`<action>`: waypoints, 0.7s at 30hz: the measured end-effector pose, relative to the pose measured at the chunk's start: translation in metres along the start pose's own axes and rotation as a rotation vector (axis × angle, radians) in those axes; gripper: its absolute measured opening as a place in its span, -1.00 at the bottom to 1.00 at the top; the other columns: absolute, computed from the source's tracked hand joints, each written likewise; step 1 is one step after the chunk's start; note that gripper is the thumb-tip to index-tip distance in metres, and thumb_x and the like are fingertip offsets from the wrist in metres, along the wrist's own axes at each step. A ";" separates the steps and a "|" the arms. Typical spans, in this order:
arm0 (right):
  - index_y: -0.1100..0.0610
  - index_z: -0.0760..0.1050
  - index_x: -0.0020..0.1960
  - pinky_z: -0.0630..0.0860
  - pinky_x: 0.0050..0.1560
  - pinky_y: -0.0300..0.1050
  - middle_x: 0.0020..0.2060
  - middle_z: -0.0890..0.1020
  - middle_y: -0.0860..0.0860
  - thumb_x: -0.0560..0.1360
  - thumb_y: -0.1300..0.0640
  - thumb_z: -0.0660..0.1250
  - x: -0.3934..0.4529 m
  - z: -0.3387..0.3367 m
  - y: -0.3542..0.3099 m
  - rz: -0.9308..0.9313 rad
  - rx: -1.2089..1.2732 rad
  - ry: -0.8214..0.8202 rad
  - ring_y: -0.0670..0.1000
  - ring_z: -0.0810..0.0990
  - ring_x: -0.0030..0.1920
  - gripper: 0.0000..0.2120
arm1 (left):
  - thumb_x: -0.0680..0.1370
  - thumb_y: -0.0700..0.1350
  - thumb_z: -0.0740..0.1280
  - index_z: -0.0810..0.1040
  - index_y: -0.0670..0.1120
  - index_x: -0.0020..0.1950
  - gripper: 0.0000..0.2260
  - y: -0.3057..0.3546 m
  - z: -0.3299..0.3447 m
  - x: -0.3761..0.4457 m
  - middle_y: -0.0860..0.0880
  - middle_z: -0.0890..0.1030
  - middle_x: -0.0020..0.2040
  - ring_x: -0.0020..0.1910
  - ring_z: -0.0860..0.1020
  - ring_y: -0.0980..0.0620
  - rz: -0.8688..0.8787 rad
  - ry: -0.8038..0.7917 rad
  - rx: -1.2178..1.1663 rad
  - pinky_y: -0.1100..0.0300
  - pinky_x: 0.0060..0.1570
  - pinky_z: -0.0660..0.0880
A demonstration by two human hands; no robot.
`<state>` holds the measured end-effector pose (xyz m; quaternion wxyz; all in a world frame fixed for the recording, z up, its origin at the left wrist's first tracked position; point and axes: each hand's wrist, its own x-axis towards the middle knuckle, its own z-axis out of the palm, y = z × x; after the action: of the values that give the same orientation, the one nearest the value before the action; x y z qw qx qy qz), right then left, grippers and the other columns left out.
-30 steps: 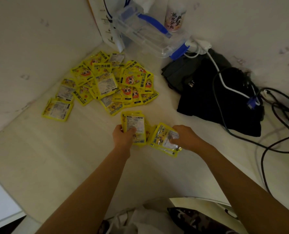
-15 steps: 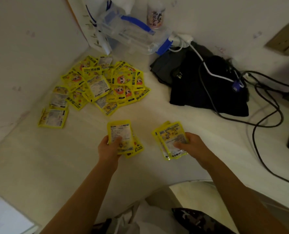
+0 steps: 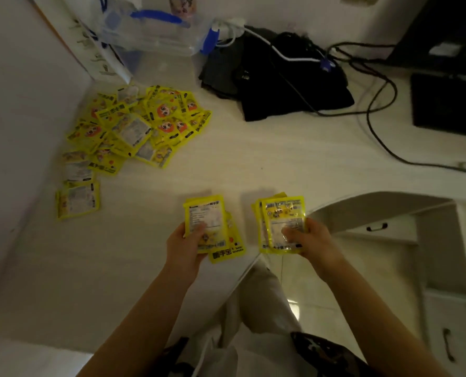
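Note:
My left hand (image 3: 184, 247) grips a small stack of yellow packets (image 3: 208, 219), thumb on top, above the front of the white desk (image 3: 267, 164). My right hand (image 3: 312, 242) holds a second stack of yellow packets (image 3: 282, 213), thumb pressed on the top one, near the desk's curved front edge. A loose pile of several more yellow packets (image 3: 142, 126) lies in the desk's far left corner, by the wall. One packet (image 3: 78, 200) lies apart at the left.
A clear plastic box with blue handle and clips (image 3: 155, 31) stands at the back. Black cloth (image 3: 280, 77) with a white cable and black cables (image 3: 376, 110) lies right of it. A black slab (image 3: 446, 102) sits far right. Drawers (image 3: 384, 229) are below the desk.
Both hands pulled back toward me with their stacks and moved apart. The view swung right, showing the desk's curved edge and the drawers.

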<state>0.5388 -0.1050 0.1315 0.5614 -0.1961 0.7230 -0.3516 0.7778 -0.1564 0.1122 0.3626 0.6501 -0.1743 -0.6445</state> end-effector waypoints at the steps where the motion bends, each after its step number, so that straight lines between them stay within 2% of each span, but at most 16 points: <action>1: 0.22 0.55 0.05 0.57 -0.20 -0.10 -0.12 0.66 0.13 0.46 0.30 0.37 -0.009 -0.003 0.008 0.009 0.034 0.030 0.06 0.65 -0.16 -0.84 | 0.53 -0.25 0.34 0.60 -0.16 0.11 -0.83 -0.003 0.000 -0.005 -0.18 0.65 -0.10 -0.13 0.61 -0.15 0.001 -0.027 0.021 -0.09 -0.06 0.57; 5: 0.22 0.55 0.00 0.60 -0.20 -0.07 -0.17 0.65 0.12 0.45 0.34 0.36 -0.043 -0.025 0.035 0.028 0.170 0.131 0.06 0.64 -0.23 -0.86 | 0.53 -0.26 0.34 0.59 -0.18 0.10 -0.84 -0.016 0.013 -0.021 -0.13 0.67 -0.18 -0.25 0.63 -0.07 -0.004 -0.158 0.103 0.06 -0.20 0.58; 9: 0.17 0.55 -0.05 0.61 -0.12 -0.02 -0.18 0.66 0.10 0.46 0.34 0.36 -0.074 -0.057 0.061 0.041 0.291 0.237 0.09 0.65 -0.20 -0.88 | 0.53 -0.27 0.34 0.59 -0.20 0.12 -0.82 -0.030 0.039 -0.039 -0.20 0.64 -0.09 -0.24 0.63 -0.08 -0.016 -0.285 0.220 0.06 -0.22 0.59; 13: 0.25 0.54 0.06 0.60 -0.02 0.09 -0.10 0.66 0.18 0.45 0.33 0.36 -0.103 -0.089 0.093 0.064 0.391 0.343 0.17 0.66 -0.12 -0.81 | 0.52 -0.29 0.34 0.58 -0.21 0.14 -0.80 -0.051 0.074 -0.060 -0.20 0.65 -0.05 -0.21 0.62 -0.08 -0.023 -0.396 0.309 0.04 -0.19 0.61; 18: 0.28 0.51 0.12 0.62 -0.05 0.07 -0.07 0.66 0.21 0.44 0.32 0.38 -0.144 -0.134 0.145 0.108 0.517 0.486 0.18 0.66 -0.13 -0.75 | 0.51 -0.31 0.35 0.58 -0.16 0.07 -0.83 -0.091 0.119 -0.096 -0.13 0.67 -0.10 -0.26 0.65 0.00 -0.063 -0.524 0.418 0.13 -0.33 0.59; 21: 0.27 0.51 0.10 0.59 0.05 0.16 -0.05 0.67 0.22 0.43 0.31 0.40 -0.170 -0.166 0.178 0.144 0.569 0.559 0.21 0.66 -0.10 -0.74 | 0.51 -0.31 0.35 0.57 -0.16 0.07 -0.84 -0.120 0.146 -0.123 -0.11 0.67 -0.12 -0.29 0.66 0.04 -0.084 -0.598 0.479 0.15 -0.37 0.58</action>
<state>0.4506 0.1786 0.1373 0.3982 0.1214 0.7334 -0.5375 0.5950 -0.0255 0.1298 0.1070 0.5061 -0.3913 -0.7611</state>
